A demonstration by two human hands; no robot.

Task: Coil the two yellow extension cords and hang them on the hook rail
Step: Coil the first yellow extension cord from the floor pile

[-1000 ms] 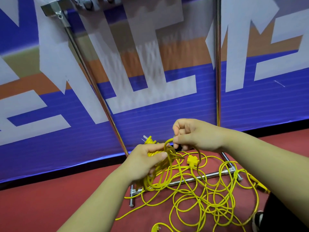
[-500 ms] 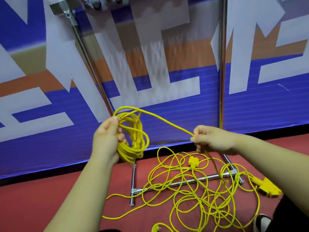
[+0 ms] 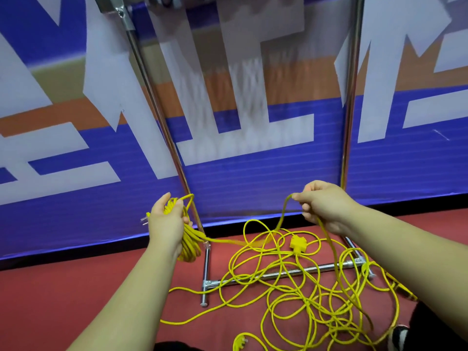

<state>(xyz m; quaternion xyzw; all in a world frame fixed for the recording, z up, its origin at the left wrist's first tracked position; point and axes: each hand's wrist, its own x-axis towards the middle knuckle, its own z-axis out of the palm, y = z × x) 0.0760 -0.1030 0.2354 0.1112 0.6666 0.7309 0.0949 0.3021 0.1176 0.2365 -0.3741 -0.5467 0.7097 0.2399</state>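
My left hand (image 3: 166, 224) grips a coil of yellow extension cord (image 3: 190, 243), its loops hanging below my palm and a metal-pronged plug (image 3: 144, 220) sticking out to the left. My right hand (image 3: 323, 205) pinches a strand of the same yellow cord (image 3: 283, 216), which sags between both hands and trails down into a loose tangle of yellow cord (image 3: 298, 295) on the red floor. A yellow multi-socket block (image 3: 297, 243) lies in the tangle. The hook rail's top bar (image 3: 162, 0) is at the frame's upper edge.
The rack's two chrome uprights (image 3: 162, 122) (image 3: 350, 97) rise from a chrome base bar (image 3: 278, 274) under the tangle. A blue, white and orange banner wall (image 3: 76, 173) stands behind. A second yellow plug (image 3: 239, 342) lies near the bottom edge. A dark shoe (image 3: 400, 335) is at bottom right.
My left hand has dropped lower with the coil, now hanging below it. My right hand has shifted right and taken a new stretch of cord, which now sags instead of running taut.
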